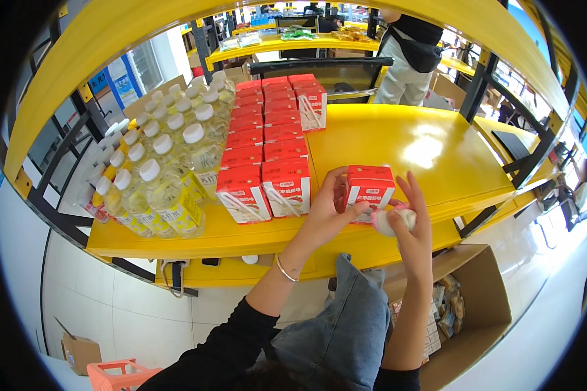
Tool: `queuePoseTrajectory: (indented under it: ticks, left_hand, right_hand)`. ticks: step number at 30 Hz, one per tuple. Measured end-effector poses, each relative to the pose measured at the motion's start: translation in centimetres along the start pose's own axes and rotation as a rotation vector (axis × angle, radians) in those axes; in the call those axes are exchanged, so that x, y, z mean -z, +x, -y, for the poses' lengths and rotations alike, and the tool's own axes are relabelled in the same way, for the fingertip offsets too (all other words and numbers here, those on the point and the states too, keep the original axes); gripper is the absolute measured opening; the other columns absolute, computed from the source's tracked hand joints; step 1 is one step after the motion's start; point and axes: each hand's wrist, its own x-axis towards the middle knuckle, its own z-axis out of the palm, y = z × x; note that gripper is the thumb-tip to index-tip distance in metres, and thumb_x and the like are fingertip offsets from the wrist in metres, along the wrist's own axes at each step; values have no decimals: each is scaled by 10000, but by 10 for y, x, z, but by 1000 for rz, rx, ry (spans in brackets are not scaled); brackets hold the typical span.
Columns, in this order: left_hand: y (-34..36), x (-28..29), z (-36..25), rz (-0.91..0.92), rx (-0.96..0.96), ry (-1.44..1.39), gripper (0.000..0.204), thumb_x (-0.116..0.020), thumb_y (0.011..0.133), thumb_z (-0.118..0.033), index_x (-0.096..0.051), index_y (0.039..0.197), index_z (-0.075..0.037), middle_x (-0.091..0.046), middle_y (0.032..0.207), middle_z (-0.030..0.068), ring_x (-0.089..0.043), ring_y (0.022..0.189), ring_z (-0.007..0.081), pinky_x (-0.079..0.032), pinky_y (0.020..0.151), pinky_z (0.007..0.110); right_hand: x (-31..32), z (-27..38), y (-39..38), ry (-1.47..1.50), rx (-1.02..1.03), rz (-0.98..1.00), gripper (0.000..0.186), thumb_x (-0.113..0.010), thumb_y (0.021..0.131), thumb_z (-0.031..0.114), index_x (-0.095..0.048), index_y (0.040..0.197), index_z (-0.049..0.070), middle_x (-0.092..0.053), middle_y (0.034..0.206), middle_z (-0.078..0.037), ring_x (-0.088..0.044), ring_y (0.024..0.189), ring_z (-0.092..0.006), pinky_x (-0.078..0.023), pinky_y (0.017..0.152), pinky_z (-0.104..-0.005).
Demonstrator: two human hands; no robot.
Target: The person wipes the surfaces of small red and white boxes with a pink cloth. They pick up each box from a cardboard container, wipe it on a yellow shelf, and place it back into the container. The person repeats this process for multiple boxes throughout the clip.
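On the yellow shelf, close to its front edge, a red and white drink carton stands upright. What looks like a second red carton top shows right behind it. My left hand grips the carton from its left side, thumb across the lower front. At the carton's lower right corner, my right hand pinches a small bunched white and pink thing, possibly a cloth; its fingers rise along the carton's right side. Rows of matching red cartons stand just left of my left hand.
Clear bottles with white caps and yellow labels crowd the shelf's left end. An open cardboard box with packaged goods sits at lower right. A pink stool is at lower left. Beyond the shelf are a chair back and a standing person.
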Motion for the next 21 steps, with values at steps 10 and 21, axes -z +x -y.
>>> queuePoseTrajectory:
  ticks: [10, 21]
  left_hand:
    - [-2, -1, 0, -95, -108, 344, 568, -677, 823, -159, -380, 1293, -44, -459, 1263, 108, -420, 1240, 216, -367, 1005, 369]
    - [-6, -2, -13, 77, -124, 252, 591, -665, 830, -271, -405, 1294, -14, -469, 1290, 133, -432, 1227, 197, -386, 982, 330]
  right_hand:
    - [-22, -26, 2, -113, 81, -161, 492, -659, 802, 61, -438, 1228, -45, -562, 1076, -140, -549, 1002, -220, -440, 862, -329]
    - [-46, -12, -47, -640, 272, -93, 714, -745, 700, 80, -346, 1282, -29, -390, 1206, -240, -459, 1068, -402, -422, 878, -422]
